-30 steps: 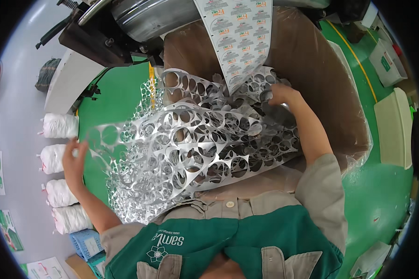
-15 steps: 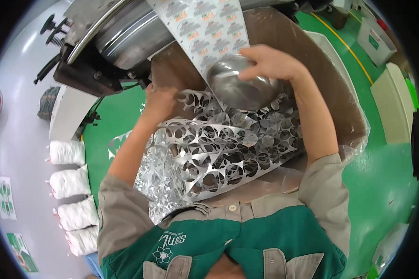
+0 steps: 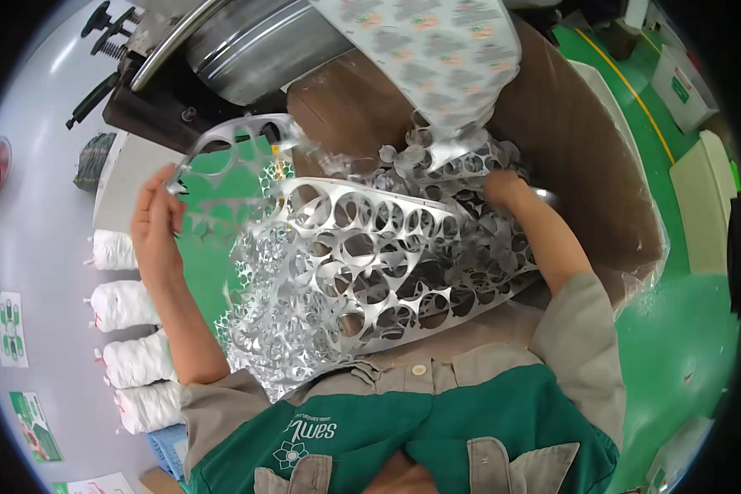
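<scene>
My left hand is out to the left, its fingers closed on the end of a punched foil strip full of round holes. The strip runs from my fingers toward the box. My right hand reaches down among loose foil discs on the right, fingers mostly hidden. Beside that wrist shows the shiny edge of the metal bowl; the rest of it is out of sight. Between my arms lies a heap of punched silver foil scrap. A printed foil sheet hangs down from above.
A large brown box lined with clear plastic surrounds the heap. The machine's steel roller and black bracket stand at the upper left. White bundles line the left side. A pale bin stands right, on green floor.
My left hand has swung left and drawn the punched strip out with it. My right hand has gone down into the discs with the bowl. The printed sheet has shifted right.
</scene>
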A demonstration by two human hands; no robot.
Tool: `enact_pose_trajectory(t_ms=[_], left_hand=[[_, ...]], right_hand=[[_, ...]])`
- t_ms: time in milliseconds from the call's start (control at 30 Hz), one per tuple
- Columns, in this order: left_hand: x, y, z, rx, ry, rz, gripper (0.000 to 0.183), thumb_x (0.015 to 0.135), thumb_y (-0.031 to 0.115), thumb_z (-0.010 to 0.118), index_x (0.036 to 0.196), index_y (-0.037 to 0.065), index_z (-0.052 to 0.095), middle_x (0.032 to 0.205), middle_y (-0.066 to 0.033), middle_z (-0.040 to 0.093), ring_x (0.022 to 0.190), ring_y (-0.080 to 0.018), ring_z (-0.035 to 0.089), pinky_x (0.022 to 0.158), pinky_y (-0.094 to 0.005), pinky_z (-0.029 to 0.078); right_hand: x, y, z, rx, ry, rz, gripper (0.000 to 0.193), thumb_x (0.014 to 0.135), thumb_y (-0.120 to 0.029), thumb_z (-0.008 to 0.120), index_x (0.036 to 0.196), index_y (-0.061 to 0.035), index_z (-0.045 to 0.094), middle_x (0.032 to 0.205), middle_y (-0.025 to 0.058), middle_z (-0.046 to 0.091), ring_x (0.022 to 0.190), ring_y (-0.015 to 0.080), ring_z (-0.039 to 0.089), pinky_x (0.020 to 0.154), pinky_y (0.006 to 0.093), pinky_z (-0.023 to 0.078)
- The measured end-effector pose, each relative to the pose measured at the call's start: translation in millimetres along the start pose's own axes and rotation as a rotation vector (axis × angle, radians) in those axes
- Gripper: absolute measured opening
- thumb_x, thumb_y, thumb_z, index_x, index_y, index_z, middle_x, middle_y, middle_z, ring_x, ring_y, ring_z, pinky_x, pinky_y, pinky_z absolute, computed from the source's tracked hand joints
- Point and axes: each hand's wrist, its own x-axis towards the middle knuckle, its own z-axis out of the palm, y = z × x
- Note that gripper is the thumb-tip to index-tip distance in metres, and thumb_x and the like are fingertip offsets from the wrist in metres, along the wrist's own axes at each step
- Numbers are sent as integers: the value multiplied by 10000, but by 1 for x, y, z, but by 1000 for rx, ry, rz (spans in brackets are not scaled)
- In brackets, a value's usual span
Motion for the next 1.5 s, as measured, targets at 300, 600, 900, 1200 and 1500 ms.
enact_pose_trajectory(t_ms=[300, 600, 900, 1200, 1500], left_hand=[[-39, -33, 1, 310, -345, -237, 239, 892, 173, 518, 1057, 19, 596, 764, -14, 548, 695, -93, 524, 633, -226, 429], [-29, -40, 81, 685, -314, 421, 643, 697, 348, 688, 1228, 60, 469, 1218, -172, 489, 1165, -345, 415, 995, -425, 277], [-85, -36, 135, 779, -1430, 335, 744, 683, 415, 690, 1296, 118, 391, 912, -168, 582, 908, -324, 567, 904, -446, 361], [-35, 5, 36, 520, -492, 279, 431, 638, -145, 517, 1003, 51, 636, 880, -89, 542, 826, -212, 534, 730, -256, 408], [-45, -10, 4, 441, -248, 192, 443, 619, -144, 503, 1007, 29, 631, 913, -48, 539, 893, -170, 502, 784, -239, 366]], right_hand=[[-77, 34, -128, 1255, 203, -585, 601, 702, -298, 686, 1170, 37, 509, 1122, 138, 566, 976, 214, 562, 865, 277, 417], [25, 89, 30, 1729, 595, 258, 535, 834, -368, 583, 1203, -2, 459, 1165, 129, 535, 1071, 233, 510, 899, 355, 427], [7, 35, -30, 335, 367, 92, 401, 638, -256, 658, 992, -73, 612, 1019, 168, 606, 975, 330, 572, 820, 409, 463], [-127, 34, -162, 1706, 622, -744, 344, 842, -261, 566, 1103, -37, 553, 1019, 76, 617, 967, 174, 590, 821, 317, 481], [22, -18, 7, 312, 36, -118, 413, 667, -274, 686, 1007, -50, 616, 1019, 191, 601, 956, 325, 578, 763, 396, 477]])
